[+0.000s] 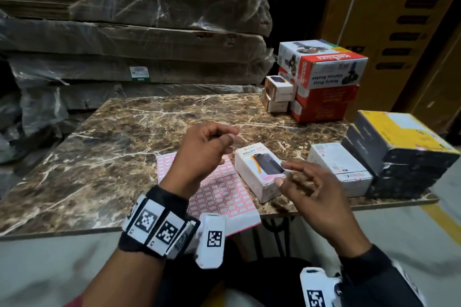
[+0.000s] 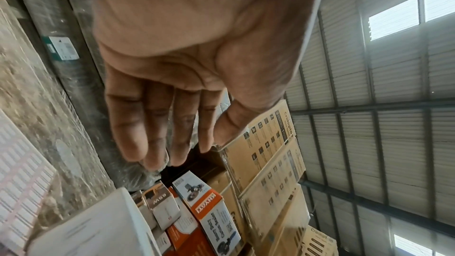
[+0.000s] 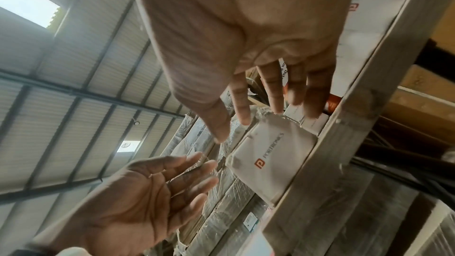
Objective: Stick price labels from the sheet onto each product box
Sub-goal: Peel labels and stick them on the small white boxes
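Item: white rectangular phone-accessory box, flat on your brown veined marble tabletop, long axis running away and leftward. Your right hand, fingers spread and empty, hovers at its near end, the closer hand. Your left hand, fingers relaxed, nothing visibly held, hangs above the pink-gridded label sheet just left. Room: warehouse, wrapped cardboard stacks.

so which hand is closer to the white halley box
Right. The right hand hovers at the near right corner of the white Halley box, fingers spread. The left hand is raised to the box's left, above the label sheet.
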A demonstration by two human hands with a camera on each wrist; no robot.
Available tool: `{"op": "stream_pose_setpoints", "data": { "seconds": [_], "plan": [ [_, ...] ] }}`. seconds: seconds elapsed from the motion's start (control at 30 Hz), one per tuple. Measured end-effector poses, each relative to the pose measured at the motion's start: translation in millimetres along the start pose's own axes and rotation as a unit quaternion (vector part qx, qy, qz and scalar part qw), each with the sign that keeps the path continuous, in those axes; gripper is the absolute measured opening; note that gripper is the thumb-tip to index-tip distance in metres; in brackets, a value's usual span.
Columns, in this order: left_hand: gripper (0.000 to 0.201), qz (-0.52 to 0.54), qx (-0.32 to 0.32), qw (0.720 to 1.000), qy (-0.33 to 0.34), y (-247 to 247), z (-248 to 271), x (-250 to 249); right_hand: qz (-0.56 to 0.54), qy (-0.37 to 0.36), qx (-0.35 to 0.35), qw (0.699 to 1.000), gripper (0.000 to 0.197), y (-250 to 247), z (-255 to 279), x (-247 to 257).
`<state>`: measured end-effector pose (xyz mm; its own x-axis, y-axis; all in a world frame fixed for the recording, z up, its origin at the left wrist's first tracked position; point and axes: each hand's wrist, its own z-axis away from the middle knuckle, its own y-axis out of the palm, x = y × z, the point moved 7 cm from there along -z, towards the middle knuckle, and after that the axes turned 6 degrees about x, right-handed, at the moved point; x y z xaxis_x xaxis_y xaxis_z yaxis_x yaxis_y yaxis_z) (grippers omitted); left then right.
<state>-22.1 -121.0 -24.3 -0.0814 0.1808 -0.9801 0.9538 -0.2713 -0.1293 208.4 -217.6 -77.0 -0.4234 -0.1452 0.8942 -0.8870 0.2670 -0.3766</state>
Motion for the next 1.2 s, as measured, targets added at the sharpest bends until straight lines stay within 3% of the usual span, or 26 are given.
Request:
{"op": "stream_pose_setpoints", "data": {
  "seconds": [0.1, 0.17, 0.3, 0.4, 0.63, 0.77, 0.9, 1.0, 1.07, 1.13, 1.2],
  "plan": [
    [0.013, -0.01, 0.007, 1.0, -0.029, -7, 18, 10, 0.066, -0.015, -0.002, 0.998, 0.06, 5, 3, -3],
    [0.011, -0.01, -0.004, 1.0, -0.028, -16, 31, 11, 0.125, -0.022, -0.013, 0.992, 0.066, 9, 6, -4],
    [0.009, -0.052, -0.05, 0.997, -0.001, -39, 60, 10, 0.216, -0.055, -0.055, 0.973, 0.053, 12, 15, 3],
    [0.009, -0.055, -0.056, 0.997, 0.001, -46, 77, 12, 0.209, -0.083, -0.059, 0.973, 0.042, 13, 24, 2],
    [0.008, -0.107, -0.045, 0.993, 0.015, -32, 86, 8, 0.201, -0.111, -0.079, 0.97, 0.037, 4, 44, 14],
    [0.007, -0.103, -0.083, 0.991, 0.021, -51, 103, 16, 0.077, -0.1, -0.068, 0.99, 0.012, 18, 72, 20],
    [0.006, -0.107, -0.149, 0.983, 0.024, -87, 137, 36, -0.071, -0.007, 0.094, 0.993, 0.01, 112, 107, -10],
    [0.009, -0.09, -0.195, 0.977, 0.008, -103, 167, 57, -0.201, 0.119, 0.166, 0.958, 0.005, 175, 125, -40],
    [0.007, -0.104, -0.215, 0.971, -0.011, -111, 184, 73, -0.284, 0.194, 0.187, 0.92, 0.024, 206, 130, -43],
    [0.005, -0.098, -0.226, 0.969, -0.026, -114, 199, 88, -0.34, 0.214, 0.191, 0.895, 0.036, 226, 128, -35],
    [0.007, -0.088, -0.228, 0.969, -0.035, -114, 208, 98, -0.376, 0.216, 0.179, 0.883, 0.028, 237, 122, -27]
  ]
}}
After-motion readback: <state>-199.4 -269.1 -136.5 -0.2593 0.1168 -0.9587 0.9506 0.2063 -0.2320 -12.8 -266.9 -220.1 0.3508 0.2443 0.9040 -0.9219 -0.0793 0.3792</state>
